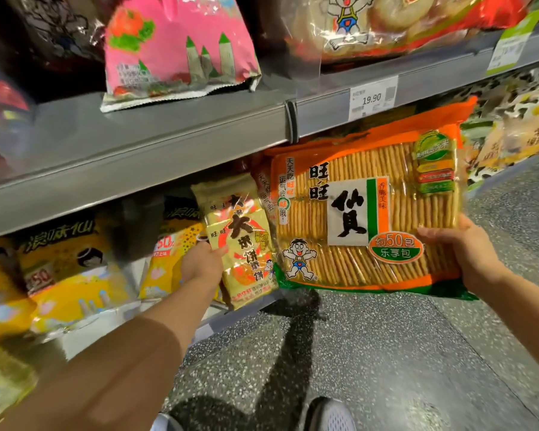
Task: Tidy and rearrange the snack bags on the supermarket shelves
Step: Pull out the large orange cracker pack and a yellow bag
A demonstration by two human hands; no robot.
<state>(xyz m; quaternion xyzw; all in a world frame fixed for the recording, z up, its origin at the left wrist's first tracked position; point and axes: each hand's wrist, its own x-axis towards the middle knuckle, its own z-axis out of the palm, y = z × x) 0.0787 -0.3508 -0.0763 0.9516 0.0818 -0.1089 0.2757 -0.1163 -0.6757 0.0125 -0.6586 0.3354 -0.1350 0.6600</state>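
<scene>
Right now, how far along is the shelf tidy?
Done: nothing I can confirm. In hand: left hand grips the small yellow bag; right hand holds the big orange cracker bag by its lower corner, out in front of the lower shelf. Left: place both; the pink bag overhangs the upper shelf edge, and the yellow bags at lower left lie slumped.

A brown sleeve (91,377) ends short of the left hand (199,265); pale mesh shoes (330,415).

Arms outstretched; left hand (199,266) and right hand (461,253) both gripping.
</scene>
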